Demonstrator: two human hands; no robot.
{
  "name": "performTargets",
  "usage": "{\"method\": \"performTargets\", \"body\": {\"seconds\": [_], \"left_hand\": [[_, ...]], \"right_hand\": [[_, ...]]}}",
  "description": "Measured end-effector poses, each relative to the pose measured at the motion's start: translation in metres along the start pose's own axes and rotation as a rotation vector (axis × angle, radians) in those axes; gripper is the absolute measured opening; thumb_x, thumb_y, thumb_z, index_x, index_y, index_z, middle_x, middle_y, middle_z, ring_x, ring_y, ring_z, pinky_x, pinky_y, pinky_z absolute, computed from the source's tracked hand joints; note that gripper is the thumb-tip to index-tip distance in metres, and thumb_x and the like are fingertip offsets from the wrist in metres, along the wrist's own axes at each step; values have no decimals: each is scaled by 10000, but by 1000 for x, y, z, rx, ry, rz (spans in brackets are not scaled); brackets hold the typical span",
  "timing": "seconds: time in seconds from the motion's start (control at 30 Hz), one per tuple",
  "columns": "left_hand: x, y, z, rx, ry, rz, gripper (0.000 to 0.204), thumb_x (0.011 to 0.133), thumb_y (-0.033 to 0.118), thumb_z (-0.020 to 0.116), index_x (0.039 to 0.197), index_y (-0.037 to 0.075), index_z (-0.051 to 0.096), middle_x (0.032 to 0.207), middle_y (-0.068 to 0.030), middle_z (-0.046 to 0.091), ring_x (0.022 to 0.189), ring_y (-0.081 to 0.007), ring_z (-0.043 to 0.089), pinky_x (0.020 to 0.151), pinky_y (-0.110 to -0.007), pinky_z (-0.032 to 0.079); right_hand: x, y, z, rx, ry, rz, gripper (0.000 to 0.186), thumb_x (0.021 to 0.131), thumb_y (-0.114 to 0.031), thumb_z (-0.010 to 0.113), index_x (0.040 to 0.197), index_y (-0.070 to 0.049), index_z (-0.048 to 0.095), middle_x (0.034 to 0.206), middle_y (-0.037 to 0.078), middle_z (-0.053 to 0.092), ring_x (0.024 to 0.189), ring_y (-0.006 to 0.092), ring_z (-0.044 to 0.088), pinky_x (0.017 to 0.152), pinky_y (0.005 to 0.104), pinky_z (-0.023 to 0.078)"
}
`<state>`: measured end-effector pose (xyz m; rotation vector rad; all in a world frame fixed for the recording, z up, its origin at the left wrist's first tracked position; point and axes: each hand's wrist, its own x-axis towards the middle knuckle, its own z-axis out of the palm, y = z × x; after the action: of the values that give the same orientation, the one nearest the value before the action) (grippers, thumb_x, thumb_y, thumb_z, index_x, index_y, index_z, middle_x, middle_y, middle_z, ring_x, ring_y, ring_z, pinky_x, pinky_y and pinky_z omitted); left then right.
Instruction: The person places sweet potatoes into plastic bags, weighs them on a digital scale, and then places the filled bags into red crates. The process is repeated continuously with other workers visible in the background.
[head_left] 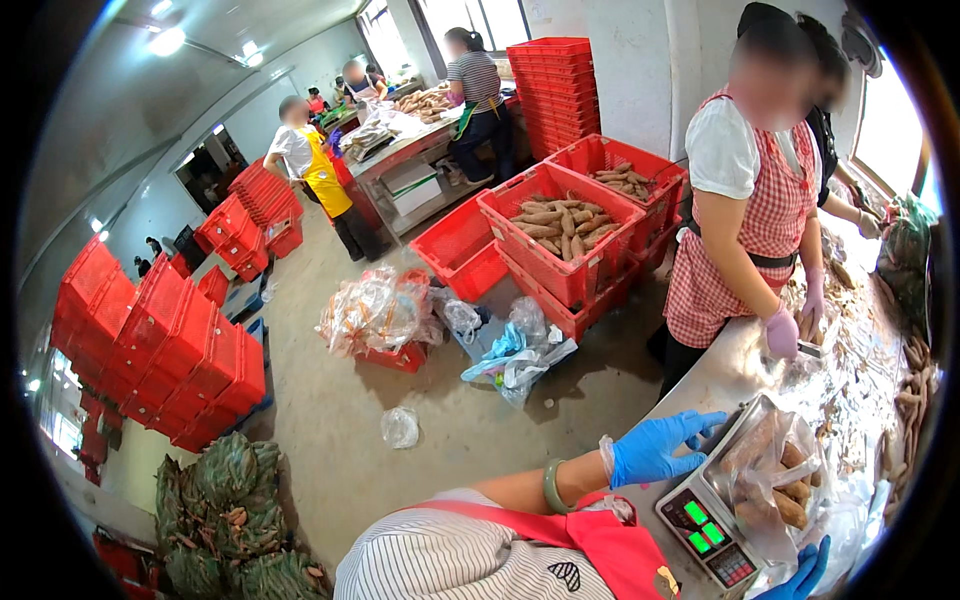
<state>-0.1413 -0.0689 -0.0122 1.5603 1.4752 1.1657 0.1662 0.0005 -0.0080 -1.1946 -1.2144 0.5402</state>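
Observation:
My left hand (660, 448), in a blue glove, reaches over the table with its fingers apart, beside the upper left edge of a digital scale (707, 492). On the scale's pan rests a clear plastic bag (778, 470) with brown root tubers (790, 508) inside. The scale has a lit green display (704, 526) and a keypad. My right hand (803, 574), also gloved in blue, shows at the lower right edge, near the bag's bottom end. Its fingers are spread and partly cut off by the view; nothing shows in them.
Across the table (712, 358), a co-worker in a checked apron (745, 240) holds a knife (808, 348). Peelings cover the right side. Red crates (565, 228) of tubers, bagged plastic (375, 315) and a green sack pile (222, 515) stand on the floor. Crate stacks (160, 350) rise at left.

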Motion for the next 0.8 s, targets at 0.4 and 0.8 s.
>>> {"method": "performTargets", "body": {"seconds": [0.4, 0.8], "left_hand": [[-1, -17, 22, 4, 50, 45, 618, 823, 142, 586, 1376, 97, 316, 1085, -128, 507, 936, -225, 563, 852, -320, 447], [-3, 23, 82, -208, 276, 135, 416, 861, 61, 530, 1273, 58, 469, 1016, -101, 565, 933, -184, 552, 837, -305, 439]], "right_hand": [[9, -11, 0, -28, -11, -3, 258, 849, -73, 501, 1033, 59, 625, 879, 153, 613, 752, 215, 553, 714, 316, 473], [61, 28, -37, 17, -108, -32, 260, 845, -64, 480, 1012, 74, 622, 810, 143, 606, 697, 208, 556, 663, 307, 490]]}}
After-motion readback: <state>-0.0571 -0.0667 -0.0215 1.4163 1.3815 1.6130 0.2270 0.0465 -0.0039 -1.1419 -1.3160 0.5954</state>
